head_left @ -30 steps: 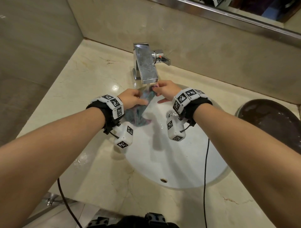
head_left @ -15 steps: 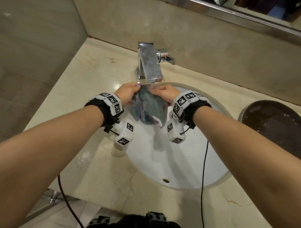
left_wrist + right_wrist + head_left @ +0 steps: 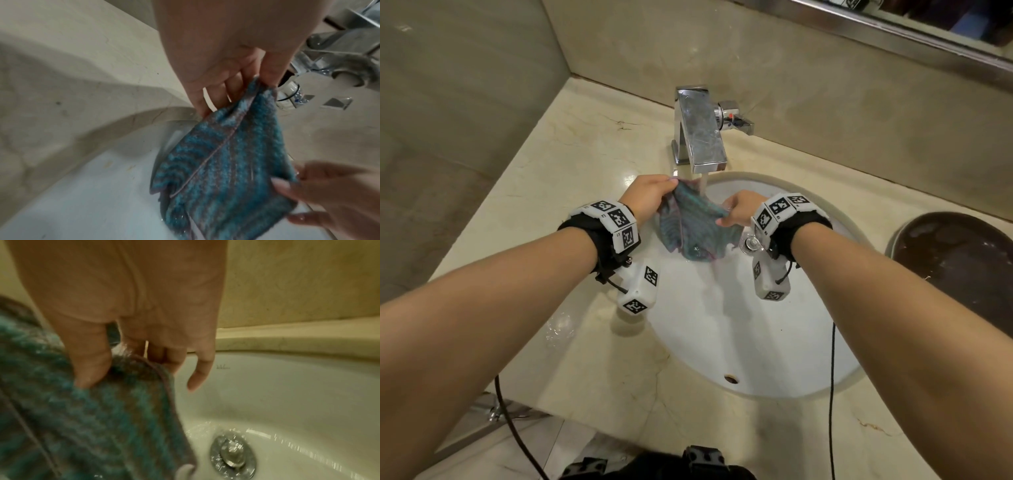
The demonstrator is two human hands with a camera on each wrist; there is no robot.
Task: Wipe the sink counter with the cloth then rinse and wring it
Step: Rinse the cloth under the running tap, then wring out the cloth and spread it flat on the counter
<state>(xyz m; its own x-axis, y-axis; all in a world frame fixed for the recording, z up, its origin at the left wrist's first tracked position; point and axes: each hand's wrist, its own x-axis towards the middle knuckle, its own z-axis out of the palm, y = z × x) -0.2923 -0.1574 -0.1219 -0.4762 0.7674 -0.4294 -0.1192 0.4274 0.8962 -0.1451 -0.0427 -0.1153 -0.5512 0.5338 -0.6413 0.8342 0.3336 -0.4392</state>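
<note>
You are in the rinse step: your left hand (image 3: 650,195) and right hand (image 3: 739,209) each pinch a top corner of the cloth (image 3: 693,228), which hangs spread between them under the running faucet (image 3: 700,137) over the sink (image 3: 756,342). Next, I judge, bunch it and twist to wring.

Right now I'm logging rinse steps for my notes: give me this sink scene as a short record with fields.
cloth: teal striped fuzzy cloth, spread over the white oval basin
left hand: left hand pinches one upper corner
right hand: right hand pinches the opposite edge
tap: square chrome faucet, water running onto the cloth's top
drain: chrome plug, water around it
counter: beige marble counter, droplets near the basin's left rim
</note>
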